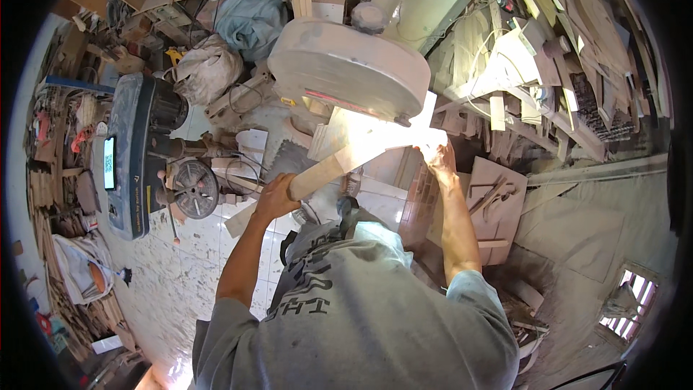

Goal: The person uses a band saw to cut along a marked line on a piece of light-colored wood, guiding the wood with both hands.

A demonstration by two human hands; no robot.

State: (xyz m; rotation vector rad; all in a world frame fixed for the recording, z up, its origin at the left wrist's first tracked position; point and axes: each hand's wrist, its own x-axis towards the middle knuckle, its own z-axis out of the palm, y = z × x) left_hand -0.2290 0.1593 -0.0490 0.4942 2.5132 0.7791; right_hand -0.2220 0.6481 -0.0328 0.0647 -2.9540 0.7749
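Note:
A pale wooden board (332, 168) runs slantwise in front of me, below the large grey, dusty wheel housing of a band saw (346, 65). My left hand (276, 197) is closed around the board's near left part. Another pale strip of wood (240, 221) shows past that hand; I cannot tell whether it is the same piece. At the board's far right end, my right hand (436, 152) is closed, with its fingertips washed out by strong light. Glare also hides the blade and the middle of the work.
To the left stands a dark blue drill press (133, 155) with a handwheel (196, 188). Wood offcuts (498, 72) are heaped at the right. A panel carrying curved wooden pieces (498, 198) leans by my right forearm. Pale floor tiles (195, 267) lie dusty at left.

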